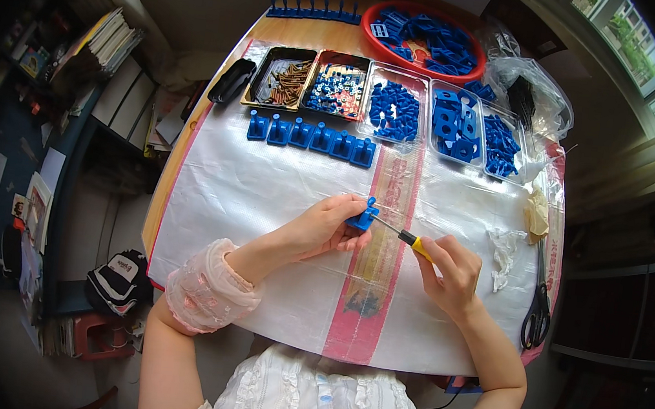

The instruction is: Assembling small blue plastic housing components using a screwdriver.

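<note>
"Where is the blue part sitting?"
"The left hand is clamping fingers on it, in front of the row of blue pieces."
"And the screwdriver?"
"The right hand is wrapping fingers round its handle."

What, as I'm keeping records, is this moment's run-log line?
left hand: blue part; right hand: screwdriver; shaft: pointed at blue part

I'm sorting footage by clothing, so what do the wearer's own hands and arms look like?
The left hand and right hand are gloveless. A puffy, pale pink sleeve cover with a patterned surface encircles the left arm; the right arm has none. The white top has ruffles and short sleeves.
</note>
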A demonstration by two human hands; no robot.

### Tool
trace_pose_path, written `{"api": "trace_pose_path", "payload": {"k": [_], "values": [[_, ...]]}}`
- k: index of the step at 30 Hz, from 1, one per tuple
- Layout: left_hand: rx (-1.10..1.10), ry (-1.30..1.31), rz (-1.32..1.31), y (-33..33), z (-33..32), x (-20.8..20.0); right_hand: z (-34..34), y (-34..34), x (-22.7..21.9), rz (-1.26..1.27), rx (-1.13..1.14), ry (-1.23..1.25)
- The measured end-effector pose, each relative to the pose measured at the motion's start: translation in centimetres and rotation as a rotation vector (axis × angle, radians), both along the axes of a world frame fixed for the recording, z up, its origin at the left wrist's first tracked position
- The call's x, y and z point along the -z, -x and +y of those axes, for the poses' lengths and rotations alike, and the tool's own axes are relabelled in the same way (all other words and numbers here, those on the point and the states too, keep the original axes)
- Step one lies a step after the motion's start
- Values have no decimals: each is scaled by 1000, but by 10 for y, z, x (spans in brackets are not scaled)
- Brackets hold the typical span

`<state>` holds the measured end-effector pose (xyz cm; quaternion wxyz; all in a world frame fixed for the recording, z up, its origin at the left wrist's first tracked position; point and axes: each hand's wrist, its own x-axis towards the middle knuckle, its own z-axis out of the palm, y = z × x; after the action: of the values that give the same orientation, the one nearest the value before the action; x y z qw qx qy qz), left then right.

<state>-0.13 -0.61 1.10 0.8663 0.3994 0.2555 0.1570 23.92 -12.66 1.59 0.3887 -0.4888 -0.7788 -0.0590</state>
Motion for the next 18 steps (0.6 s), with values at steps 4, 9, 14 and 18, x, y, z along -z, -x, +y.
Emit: {"api": "trace_pose_path", "payload": {"k": [4,9,14,18], "values": [[54,-4,-2,0,0,-1,-1,-1,-2,-9,-35,19],[81,-22,-38,1,-3,3,-9,2,-4,-6,-40,132],[103,-61,-18,2,-2,12,-8,8,-3,168,-44,222],[120,-44,-37,3,0,13,-9,8,-2,270,-25,316]]}}
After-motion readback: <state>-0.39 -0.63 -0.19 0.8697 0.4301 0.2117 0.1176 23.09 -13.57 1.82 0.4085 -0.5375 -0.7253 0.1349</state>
